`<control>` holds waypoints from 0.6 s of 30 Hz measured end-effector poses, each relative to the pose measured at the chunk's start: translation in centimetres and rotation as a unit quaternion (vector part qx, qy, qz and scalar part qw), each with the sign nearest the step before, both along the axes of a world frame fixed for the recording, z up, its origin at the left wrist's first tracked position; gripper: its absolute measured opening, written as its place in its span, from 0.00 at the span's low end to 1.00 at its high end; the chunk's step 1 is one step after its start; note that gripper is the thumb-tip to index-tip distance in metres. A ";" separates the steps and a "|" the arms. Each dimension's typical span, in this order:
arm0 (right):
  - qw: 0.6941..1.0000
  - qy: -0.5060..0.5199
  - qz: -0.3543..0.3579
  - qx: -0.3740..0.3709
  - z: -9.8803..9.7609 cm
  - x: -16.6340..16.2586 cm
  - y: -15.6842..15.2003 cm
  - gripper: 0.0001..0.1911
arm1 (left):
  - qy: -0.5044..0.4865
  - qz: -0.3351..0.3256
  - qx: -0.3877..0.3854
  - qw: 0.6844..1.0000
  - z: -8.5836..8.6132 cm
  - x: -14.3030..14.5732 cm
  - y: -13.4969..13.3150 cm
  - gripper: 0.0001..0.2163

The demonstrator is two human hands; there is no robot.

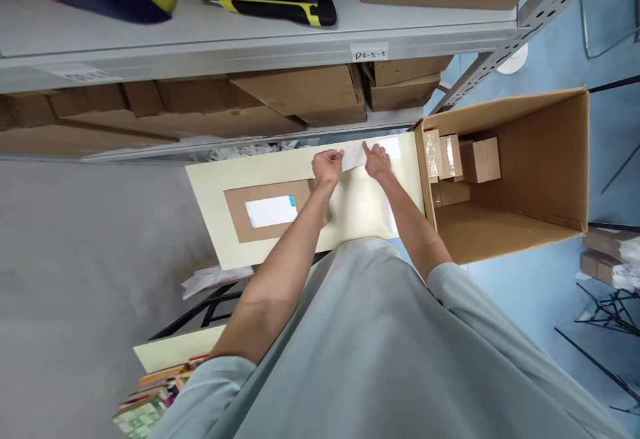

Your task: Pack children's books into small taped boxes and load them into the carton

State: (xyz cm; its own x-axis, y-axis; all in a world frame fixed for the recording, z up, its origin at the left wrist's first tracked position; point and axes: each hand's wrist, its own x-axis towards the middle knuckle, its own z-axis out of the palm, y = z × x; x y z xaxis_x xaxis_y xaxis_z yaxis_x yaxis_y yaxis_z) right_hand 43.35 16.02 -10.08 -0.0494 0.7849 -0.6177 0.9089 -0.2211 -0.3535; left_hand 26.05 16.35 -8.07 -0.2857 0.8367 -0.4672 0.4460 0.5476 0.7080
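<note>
A small white slip of paper (353,156) lies partly lifted on the cream board (207,189). My left hand (327,166) is closed in a pinch at the slip's left edge. My right hand (379,161) touches the slip's right end with its index finger stretched out, the other fingers loosely curled. Just beyond that finger is a second white piece (391,148), flat on the board. A flat brown cardboard package (235,216) with a white label (270,212) rests left of my hands, its right end partly hidden by my left forearm.
An open cardboard carton (540,152) with several small boxes (483,160) stands right of the board. Ahead, a grey metal shelf (280,50) bears a yellow-black utility knife (275,2). More brown boxes (300,92) fill the level below. Packed goods (155,392) sit at lower left.
</note>
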 end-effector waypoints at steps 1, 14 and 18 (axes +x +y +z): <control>1.000 0.000 0.002 0.000 -0.1 0.0 0.0 0.45 | 0.010 0.011 -0.002 1.000 0.3 0.2 -0.2 0.08; 0.999 0.001 -0.011 0.033 -1.7 -0.1 -0.3 0.44 | 0.050 -0.032 0.025 0.998 5.2 0.8 -2.6 0.08; 1.000 -0.015 -0.012 0.022 -0.3 -0.4 -0.2 0.45 | 0.025 -0.046 0.065 0.996 8.5 -1.0 -5.1 0.10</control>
